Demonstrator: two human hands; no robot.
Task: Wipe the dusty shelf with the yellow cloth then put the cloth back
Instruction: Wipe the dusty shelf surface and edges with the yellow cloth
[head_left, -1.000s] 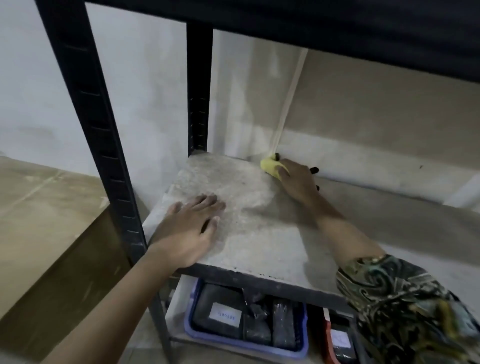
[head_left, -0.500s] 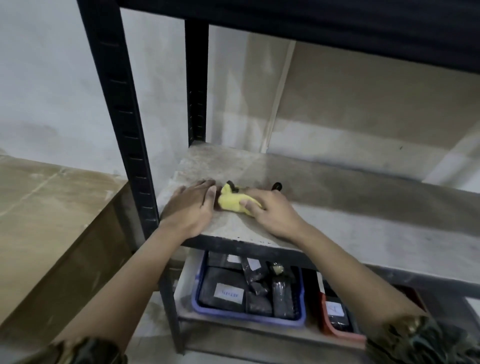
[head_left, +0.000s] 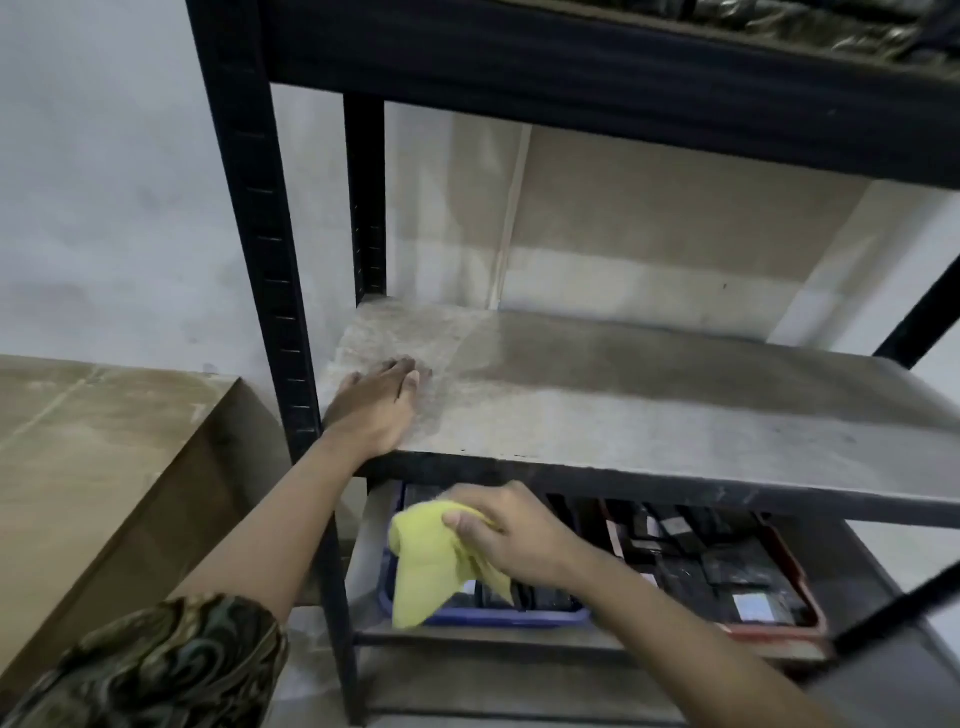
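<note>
1. A black slotted upright stands just left of the left hand; a cardboard box sits beside the rack.
2. Below, a blue tray and a red tray hold dark packets.
3. The grey shelf board looks dusty and streaked.
4. The left hand lies flat on the board, fingers straight.
5. The right hand pinches the soft, crumpled yellow cloth, which hangs below the shelf edge, over the blue tray.

2 bare forearms, 2 bare hands: left hand, right hand. Left sleeve pushed above elbow: dark fabric, swirling paisley-like print in olive, gold, teal. No rings or watch visible.
</note>
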